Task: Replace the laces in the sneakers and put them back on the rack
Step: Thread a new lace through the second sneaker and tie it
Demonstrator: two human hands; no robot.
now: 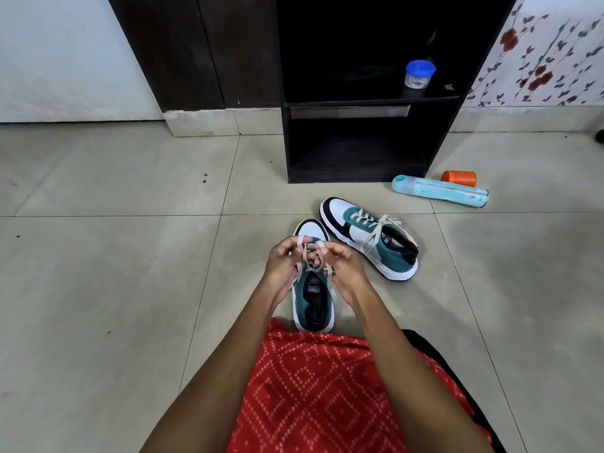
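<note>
Over the near sneaker (313,305) on the floor (130,256), the lace (310,256) is pinched in fingers (292,245) of the left hand (281,264) and right hand (343,270), and the half-made bow could be undone were tension slackened.

Rack (369,102) stands on the floor (114,273) at the back, centre-right, against the wall. Lidded jar (419,74) sits on its upper shelf, toward the right side. Right of the rack's foot, a tube-shaped case (441,192) lies on its side on the floor, with a small container (459,178) just behind it. In front of the rack, a laced sneaker (369,237) lies angled, toe end nearer the rack. Just left of it and nearer the person, the second sneaker (313,302) points toe away, heel at the lap (327,387). Left hand (284,266) and right hand (343,269) sit either side over its tongue, pinching the lace (304,255).
</note>
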